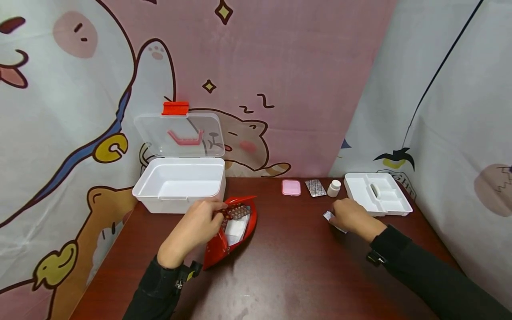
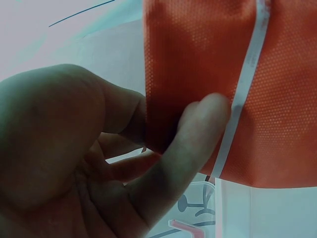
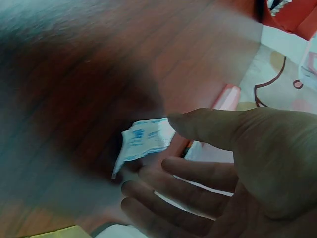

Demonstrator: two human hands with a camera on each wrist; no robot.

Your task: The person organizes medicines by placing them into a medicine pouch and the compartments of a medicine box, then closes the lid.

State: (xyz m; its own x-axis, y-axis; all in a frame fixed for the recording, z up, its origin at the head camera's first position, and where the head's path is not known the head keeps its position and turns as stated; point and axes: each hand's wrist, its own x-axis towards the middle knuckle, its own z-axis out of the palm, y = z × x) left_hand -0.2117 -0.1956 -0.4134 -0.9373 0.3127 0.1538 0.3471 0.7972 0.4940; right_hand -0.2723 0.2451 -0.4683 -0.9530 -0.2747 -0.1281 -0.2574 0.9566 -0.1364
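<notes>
In the head view my left hand [image 1: 200,224] grips the edge of an open red pouch [image 1: 218,251]. The left wrist view shows the thumb and fingers on either side of its red fabric [image 2: 198,59], near a pale stripe. Brown blister packs [image 1: 239,211] and a white packet [image 1: 237,229] show in the pouch's mouth. Over at the right, my right hand [image 1: 348,214] pinches a small white packet with blue print [image 3: 147,140] by one end, low over the table. The fingertips behind that packet are partly hidden.
A white box [image 1: 180,205] with its clear lid [image 1: 180,149] raised stands behind the left hand. Along the back lie a pink case [image 1: 291,187], a silver blister pack [image 1: 315,188] and a white bottle [image 1: 334,188]. A divided white tray [image 1: 390,204] sits at the right.
</notes>
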